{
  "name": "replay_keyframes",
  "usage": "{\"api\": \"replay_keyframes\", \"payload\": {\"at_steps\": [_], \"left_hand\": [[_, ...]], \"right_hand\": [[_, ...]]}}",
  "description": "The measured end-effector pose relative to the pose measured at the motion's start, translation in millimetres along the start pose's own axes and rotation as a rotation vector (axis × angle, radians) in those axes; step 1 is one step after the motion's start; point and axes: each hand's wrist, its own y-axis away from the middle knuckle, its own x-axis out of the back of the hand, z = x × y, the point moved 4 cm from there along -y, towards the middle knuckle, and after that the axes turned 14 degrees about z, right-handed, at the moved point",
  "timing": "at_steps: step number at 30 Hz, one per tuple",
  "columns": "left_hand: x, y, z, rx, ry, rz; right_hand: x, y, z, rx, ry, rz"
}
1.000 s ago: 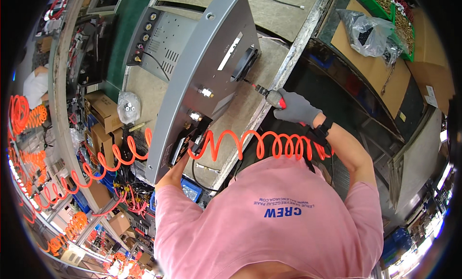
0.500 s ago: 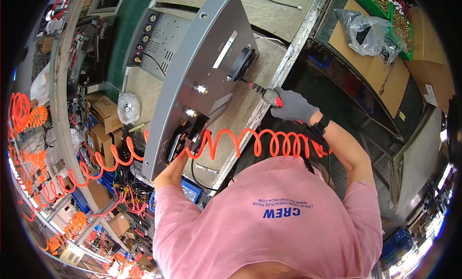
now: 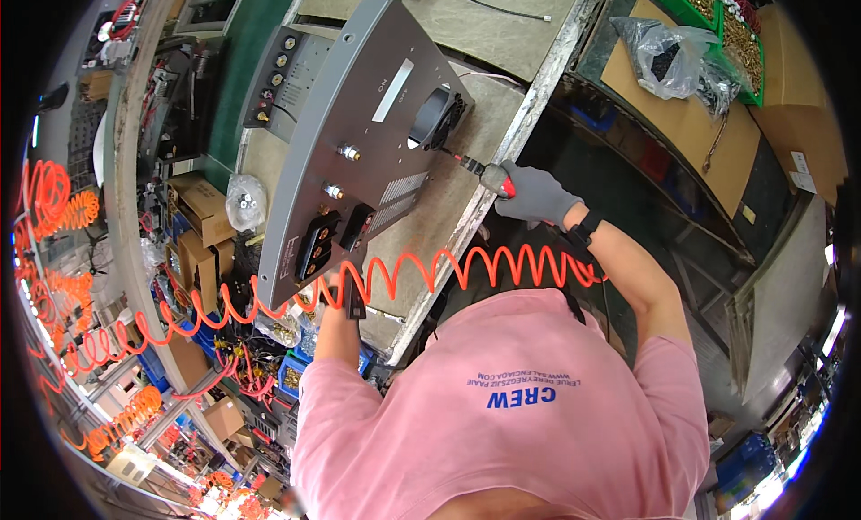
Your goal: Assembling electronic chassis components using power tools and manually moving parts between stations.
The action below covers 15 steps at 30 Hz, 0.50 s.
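Observation:
My right hand (image 3: 538,196), in a grey glove, is closed around a dark driver-like tool (image 3: 484,173) with a red part. The tool's thin front end reaches the edge of a round black fan (image 3: 435,118) in a grey metal panel (image 3: 368,152). This panel stands tilted on the bench and carries metal fittings, vent slots and black sockets (image 3: 318,244). My left hand (image 3: 334,285) is at the panel's lower end, its fingers hidden by the panel and an orange coil. Beside that hand hangs a black piece (image 3: 353,300) whose kind I cannot make out.
An orange coiled hose (image 3: 430,273) stretches across in front of the panel. Behind stands another grey metal housing (image 3: 296,80) with round fittings. At right are a plastic bag (image 3: 668,58) and green bins (image 3: 743,49) of small parts. Blue bins (image 3: 291,374) sit by my left arm.
The panel has shifted left and down a little, and its face has turned. My right hand and the tool have moved slightly left. The black piece beside my left hand has come into sight.

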Motion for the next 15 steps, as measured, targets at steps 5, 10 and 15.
{"api": "replay_keyframes", "payload": {"at_steps": [5, 10, 15], "left_hand": [[-20.4, 20.5, -20.2, -0.052, 0.016, 0.002], [-75.9, 26.9, -67.4, 0.138, 0.241, -0.102], [-159.1, 30.6, -43.2, 0.079, 0.37, -0.279]], "right_hand": [[-0.6, 4.0, 1.8, 0.005, -0.022, 0.002], [8.4, 23.7, 1.1, -0.046, -0.058, -0.146], [20.6, 42.3, -6.5, -0.011, -0.015, -0.203]]}}
